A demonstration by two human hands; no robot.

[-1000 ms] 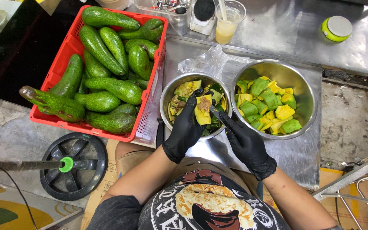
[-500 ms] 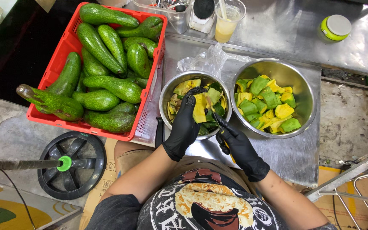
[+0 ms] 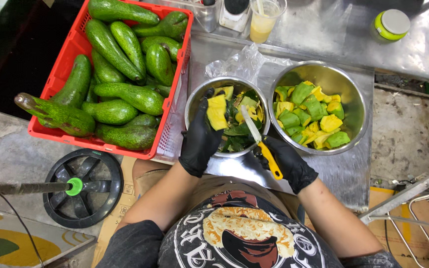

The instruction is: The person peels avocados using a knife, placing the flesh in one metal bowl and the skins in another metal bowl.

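So we're at a steel counter (image 3: 323,34), and we'll use the scrap bowl (image 3: 197,97) as our ref point for everything. Biggest thing first: red crate (image 3: 68,64) just left of the scrap bowl, packed w/ long green avocados (image 3: 125,97), one w/ a brown stem end poking over the crate's left rim. Right of the scrap bowl, rims nearly touching, is a 2nd steel bowl (image 3: 356,99) holding peeled avocado chunks (image 3: 309,111), green and yellow. Crinkled clear plastic bag (image 3: 239,62) sits just behind the scrap bowl. Further back from it: a plastic cup (image 3: 264,22) of pale yellow drink w/ a straw, and well off to the back right a small jar w/ a lime-green band and white lid (image 3: 391,25). Below-left of the bowl, down on the floor, a black fan base (image 3: 83,186) w/ a green hub.

Now our hands, both in black gloves. Left hand (image 3: 199,136) is over the scrap bowl's left side, fingers wrapped round an avocado piece (image 3: 217,111), yellow flesh facing up, held above the peels inside. Right hand (image 3: 286,159) is at the bowl's front-right edge, closed on a yellow-handled knife (image 3: 261,144); blade angles up-left over the bowl, tip near the avocado piece but not touching it afaict.
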